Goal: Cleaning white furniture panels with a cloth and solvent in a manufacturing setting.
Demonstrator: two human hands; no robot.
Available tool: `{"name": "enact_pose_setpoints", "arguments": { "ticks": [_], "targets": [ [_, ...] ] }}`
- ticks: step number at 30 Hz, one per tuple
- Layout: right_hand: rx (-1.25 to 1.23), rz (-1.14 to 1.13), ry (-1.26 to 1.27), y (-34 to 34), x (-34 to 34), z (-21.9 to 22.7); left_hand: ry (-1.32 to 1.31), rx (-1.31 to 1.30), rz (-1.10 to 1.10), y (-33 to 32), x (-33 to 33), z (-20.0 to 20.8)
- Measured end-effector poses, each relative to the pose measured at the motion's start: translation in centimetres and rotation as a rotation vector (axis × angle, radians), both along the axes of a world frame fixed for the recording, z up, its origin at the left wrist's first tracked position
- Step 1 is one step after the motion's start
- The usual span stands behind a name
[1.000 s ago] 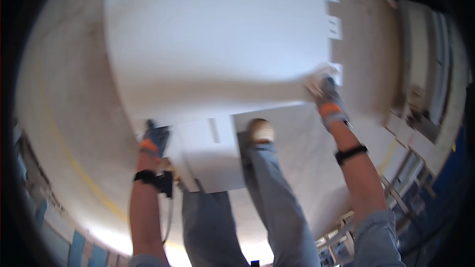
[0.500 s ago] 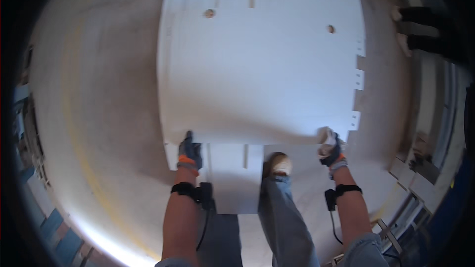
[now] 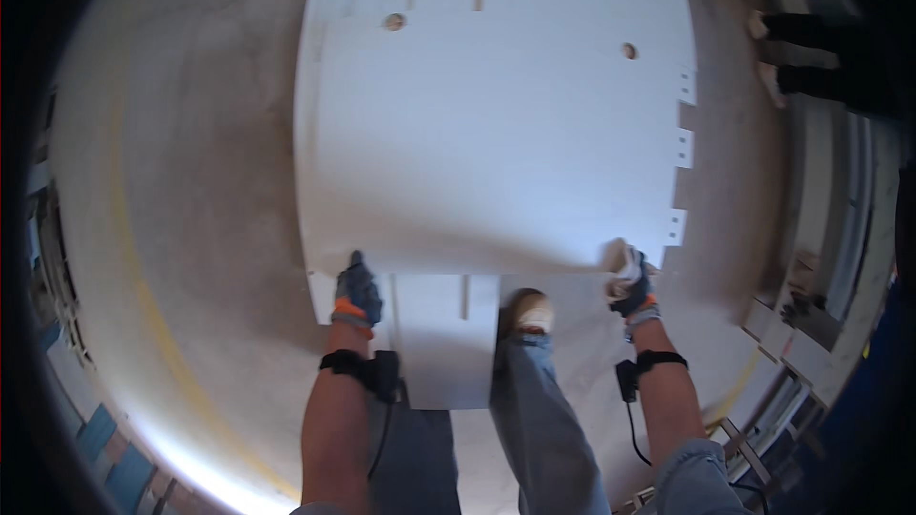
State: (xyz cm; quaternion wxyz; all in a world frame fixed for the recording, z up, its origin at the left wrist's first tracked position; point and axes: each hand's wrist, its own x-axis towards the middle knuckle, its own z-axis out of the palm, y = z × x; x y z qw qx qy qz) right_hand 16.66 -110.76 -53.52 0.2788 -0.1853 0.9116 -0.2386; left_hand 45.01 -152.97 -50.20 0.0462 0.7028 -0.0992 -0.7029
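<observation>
Large white panel (image 3: 487, 133) across the middle of the scene, pierced by round holes (image 3: 394, 22) toward the far end and edged at right with tabs (image 3: 680, 148). At its near left edge, gloved left hand (image 3: 358, 291) clamped on the panel, thumb on top, fingers hidden. At the near right corner, gloved right hand (image 3: 630, 284) closed round a pale cloth (image 3: 618, 262); impossible to tell whether gripping the panel as well. Nearer, between the hands, narrower white panel (image 3: 448, 353), partly covered by the large one; just right of it, tan shoe (image 3: 531, 313). Far right, another person's dark-clad legs (image 3: 811, 81).
</observation>
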Motion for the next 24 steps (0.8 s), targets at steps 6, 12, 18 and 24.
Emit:
{"name": "enact_pose_setpoints", "arguments": {
  "ticks": [6,12,18,24],
  "targets": [
    [-0.657,-0.99,-0.806,-1.8,1.0,0.0,-0.059,-0.056,-0.018,-0.6,1.9,-0.9],
    [-0.644,-1.047,-0.885,-0.1,-0.3,0.2,-0.066,0.025,-0.02,-0.2,0.0,1.8],
    [-0.605,-1.155,-0.743,-0.2,-0.2,-0.4,-0.684,-0.642,-1.021,-3.2,1.2,2.8],
    [-0.383,-1.003,-0.788,-1.6,-0.1,1.1,-0.716,-0.656,-1.29,-4.8,-2.0,4.0]
  ]
}}
